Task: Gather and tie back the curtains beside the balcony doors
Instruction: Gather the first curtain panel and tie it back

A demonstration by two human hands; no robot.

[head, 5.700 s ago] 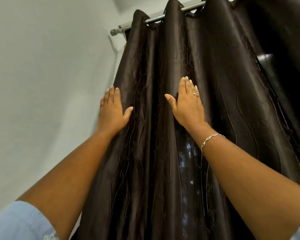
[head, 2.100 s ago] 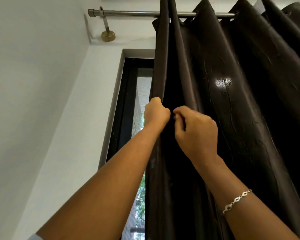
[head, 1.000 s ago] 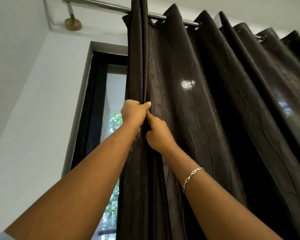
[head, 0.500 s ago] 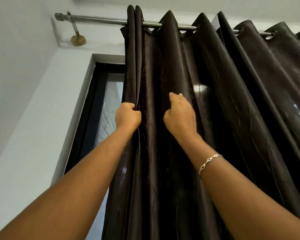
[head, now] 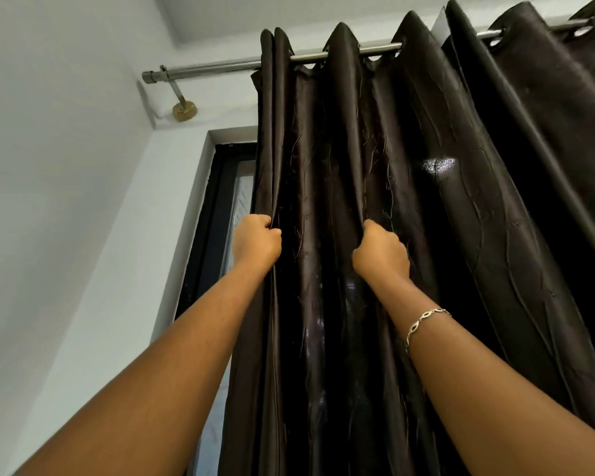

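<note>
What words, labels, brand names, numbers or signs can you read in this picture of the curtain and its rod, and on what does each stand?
None can be read.
The dark curtain bears only a raised wavy pattern, no lettering.
The metal rod and its brass bracket show no mark.
The bracelet carries no engraving that can be made out.

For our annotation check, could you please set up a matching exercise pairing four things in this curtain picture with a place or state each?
Things:
1. left hand
2. right hand
3. curtain rod
4. bracelet

Places or states:
A. made of small links
B. grips the left edge of the curtain
C. runs through the curtain's top
D. grips a fold farther right

Pairs: 1-B, 2-D, 3-C, 4-A
</note>
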